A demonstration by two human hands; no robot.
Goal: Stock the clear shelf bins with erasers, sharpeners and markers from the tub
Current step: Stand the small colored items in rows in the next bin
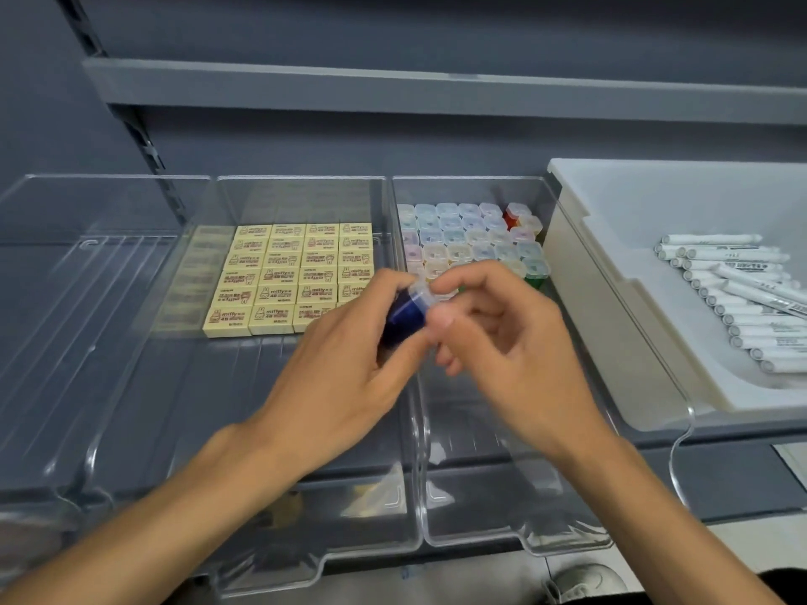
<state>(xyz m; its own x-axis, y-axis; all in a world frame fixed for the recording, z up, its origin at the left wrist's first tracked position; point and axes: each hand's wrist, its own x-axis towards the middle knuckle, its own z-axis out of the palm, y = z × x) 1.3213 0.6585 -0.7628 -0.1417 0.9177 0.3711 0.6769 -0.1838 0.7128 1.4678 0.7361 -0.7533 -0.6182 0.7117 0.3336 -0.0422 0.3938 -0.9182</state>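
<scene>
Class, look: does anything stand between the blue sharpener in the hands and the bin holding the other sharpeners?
Nothing visible does. The left hand and right hand hold the blue sharpener over the open-topped sharpener bin at its left edge, in front of its stored rows.

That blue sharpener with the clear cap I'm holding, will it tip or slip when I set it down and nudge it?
Probably light: the blue sharpener sits small between the left hand and right hand. Its glossy plastic looks slippery. Taller than wide, it may tip when nudged, unless the packed sharpeners brace it.
</scene>
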